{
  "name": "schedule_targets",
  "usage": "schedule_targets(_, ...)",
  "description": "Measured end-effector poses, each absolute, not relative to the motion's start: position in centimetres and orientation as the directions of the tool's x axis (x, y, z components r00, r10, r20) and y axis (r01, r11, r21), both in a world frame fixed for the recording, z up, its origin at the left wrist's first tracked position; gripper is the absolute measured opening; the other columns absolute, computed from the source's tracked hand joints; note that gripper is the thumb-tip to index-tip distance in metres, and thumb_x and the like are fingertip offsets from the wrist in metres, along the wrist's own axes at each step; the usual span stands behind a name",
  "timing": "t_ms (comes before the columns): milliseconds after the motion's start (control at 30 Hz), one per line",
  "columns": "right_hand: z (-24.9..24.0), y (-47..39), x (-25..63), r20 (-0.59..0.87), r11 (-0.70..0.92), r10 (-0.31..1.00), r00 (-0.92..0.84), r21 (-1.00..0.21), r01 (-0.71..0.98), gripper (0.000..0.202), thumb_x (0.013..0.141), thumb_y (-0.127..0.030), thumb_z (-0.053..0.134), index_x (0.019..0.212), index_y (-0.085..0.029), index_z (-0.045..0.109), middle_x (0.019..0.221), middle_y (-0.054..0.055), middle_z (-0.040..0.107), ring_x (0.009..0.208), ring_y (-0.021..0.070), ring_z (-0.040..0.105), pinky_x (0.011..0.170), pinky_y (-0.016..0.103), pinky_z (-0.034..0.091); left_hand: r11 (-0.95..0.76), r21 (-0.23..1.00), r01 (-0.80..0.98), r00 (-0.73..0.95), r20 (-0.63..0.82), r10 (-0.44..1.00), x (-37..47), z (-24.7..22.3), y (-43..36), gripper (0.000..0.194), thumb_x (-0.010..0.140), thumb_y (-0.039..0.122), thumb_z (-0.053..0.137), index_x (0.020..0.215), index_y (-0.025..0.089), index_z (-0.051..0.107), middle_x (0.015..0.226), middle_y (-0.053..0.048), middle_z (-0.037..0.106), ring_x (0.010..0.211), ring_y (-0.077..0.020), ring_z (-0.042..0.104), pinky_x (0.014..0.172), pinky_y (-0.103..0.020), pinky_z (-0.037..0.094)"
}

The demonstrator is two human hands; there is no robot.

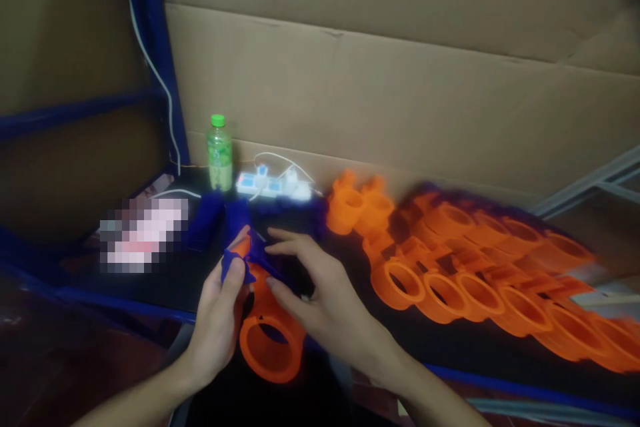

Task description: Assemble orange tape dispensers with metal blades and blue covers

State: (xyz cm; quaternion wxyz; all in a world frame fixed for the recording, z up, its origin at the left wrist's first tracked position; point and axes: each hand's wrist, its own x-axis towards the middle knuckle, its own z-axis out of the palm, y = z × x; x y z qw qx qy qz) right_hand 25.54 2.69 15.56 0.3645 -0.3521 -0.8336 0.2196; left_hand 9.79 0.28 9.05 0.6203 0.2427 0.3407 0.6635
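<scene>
In my left hand is an orange plastic part with a large ring at its lower end. A blue piece covers part of its upper end, and my left thumb presses on it. My right hand hovers just right of the part with its fingers apart; whether a fingertip touches the blue piece I cannot tell. Farther back on the black surface lie more dark blue pieces, their shape blurred.
Rows of similar orange ringed parts fill the right side. A green-capped bottle and a white power strip with cables stand by the cardboard wall. A blue metal post rises at left.
</scene>
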Motion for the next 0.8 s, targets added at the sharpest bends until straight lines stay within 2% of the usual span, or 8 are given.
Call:
schedule_targets(100, 15.2, 2.6, 26.2, 0.394, 0.585, 0.789, -0.472, -0.718, 0.378, 0.027, 0.092, -0.024, 0.068, 0.118, -0.025, 0.063, 0.136, 0.006, 0.062, 0.124, 0.0208, 0.061, 0.105, 0.039, 0.05, -0.01, 0.766, -0.642, -0.115, -0.084, 0.99, 9.9, 9.1, 0.2, 0.057, 0.087, 0.049, 0.071, 0.138, 0.025, 0.061, 0.112, -0.008, 0.075, 0.103, -0.0273, 0.07, 0.087, -0.035, 0.056)
schedule_targets(300, 15.3, 1.6, 27.2, 0.421, 0.594, 0.786, -0.454, -0.718, 0.363, 0.028, 0.088, -0.025, 0.073, 0.115, -0.027, 0.065, 0.133, 0.006, 0.063, 0.125, 0.0209, 0.06, 0.107, 0.038, 0.047, -0.03, 0.792, -0.609, -0.145, -0.074, 0.987, 10.0, 9.3, 0.4, 0.053, 0.09, 0.048, 0.068, 0.136, 0.022, 0.062, 0.111, -0.007, 0.075, 0.095, -0.0228, 0.07, 0.085, -0.032, 0.055)
schedule_targets(533, 14.3, 1.8, 27.0, 0.449, 0.604, 0.782, -0.432, -0.719, 0.345, 0.023, 0.089, -0.026, 0.073, 0.112, -0.027, 0.069, 0.133, 0.007, 0.063, 0.127, 0.0232, 0.057, 0.105, 0.041, 0.049, -0.031, 0.798, -0.602, -0.123, -0.054, 0.991, 10.5, 8.9, 0.3, 0.06, 0.09, 0.046, 0.069, 0.145, 0.026, 0.054, 0.139, -0.009, 0.064, 0.124, -0.028, 0.061, 0.099, -0.034, 0.05)
schedule_targets(800, 13.9, 1.3, 27.3, 0.42, 0.587, 0.795, -0.437, -0.715, 0.38, 0.025, 0.088, -0.026, 0.072, 0.112, -0.029, 0.068, 0.138, 0.006, 0.058, 0.128, 0.022, 0.057, 0.107, 0.038, 0.048, -0.057, 0.804, -0.592, -0.144, -0.036, 0.989, 10.4, 8.7, 0.4, 0.061, 0.091, 0.045, 0.069, 0.147, 0.027, 0.052, 0.141, -0.009, 0.062, 0.13, -0.0273, 0.057, 0.11, -0.038, 0.042)
